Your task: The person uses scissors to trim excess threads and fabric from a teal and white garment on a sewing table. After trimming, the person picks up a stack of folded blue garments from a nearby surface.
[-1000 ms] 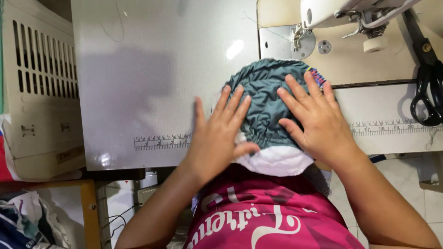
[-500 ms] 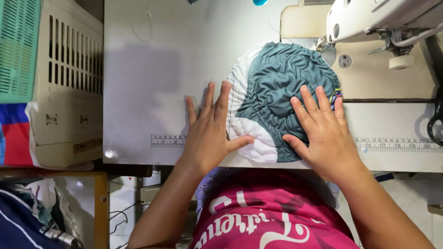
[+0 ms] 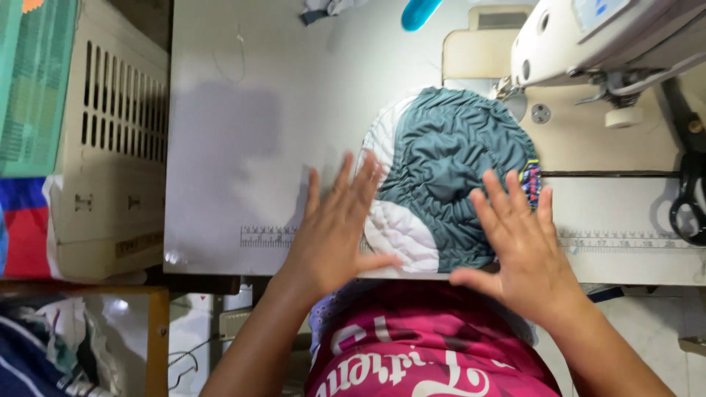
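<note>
Teal gathered fabric piece pressed flat under my two spread palms.

My left hand lies with fingers released and splayed on the table, touching the white quilted edge; my right hand rests open on the near right edge, gripping nothing. Flat palms keep the puckered cloth from springing up, its far edge near the sewing machine needle.

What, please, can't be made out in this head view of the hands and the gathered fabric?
- Needle area: hidden under the sewing machine head.
- Gathered teal and white fabric: its near edge is covered by the left hand and right hand.
- Scissors: cut off by the right frame edge.
- Blue object: cut off by the top edge; its kind is unclear.
</note>
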